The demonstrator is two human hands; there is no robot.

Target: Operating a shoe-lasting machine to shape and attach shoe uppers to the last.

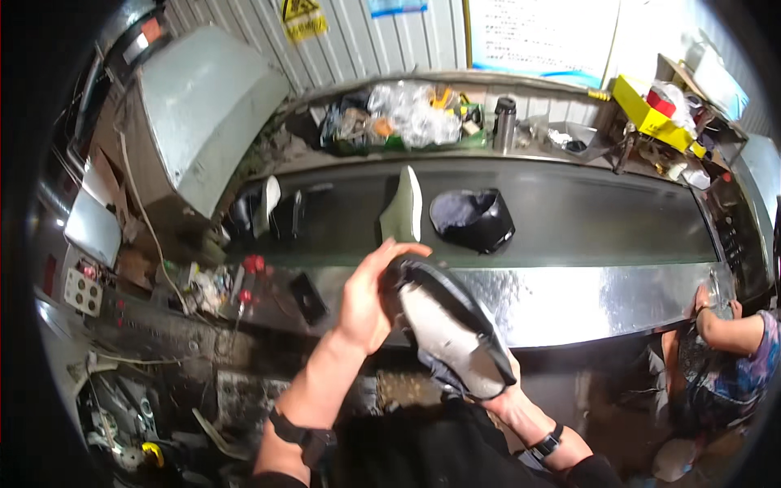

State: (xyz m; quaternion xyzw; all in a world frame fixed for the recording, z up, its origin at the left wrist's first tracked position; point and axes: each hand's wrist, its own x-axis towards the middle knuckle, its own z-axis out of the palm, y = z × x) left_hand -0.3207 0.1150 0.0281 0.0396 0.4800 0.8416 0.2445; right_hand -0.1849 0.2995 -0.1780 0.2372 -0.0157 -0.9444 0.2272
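Both of my hands hold a shoe [452, 342], its pale underside turned up toward me and framed by a black edge. It lies at a slant above the near edge of the workbench. My left hand [364, 299] grips its far end, fingers wrapped over the black edge. The lower end rests in my right hand [506, 398], whose fingers are partly hidden beneath it. Just beyond the left hand, a green and white shoe-shaped piece [399, 205] stands on the dark belt. Beside that sits a black shoe upper [473, 220] with a grey fluffy lining.
Another pale and dark piece [267, 205] lies farther left on the belt [602, 211]. A shiny metal ledge [569, 305] runs along the near side, with a dark flat phone-like object [308, 298]. Behind stand a steel flask [504, 124] and plastic-filled tray. A co-worker's arm [728, 329] reaches in at right.
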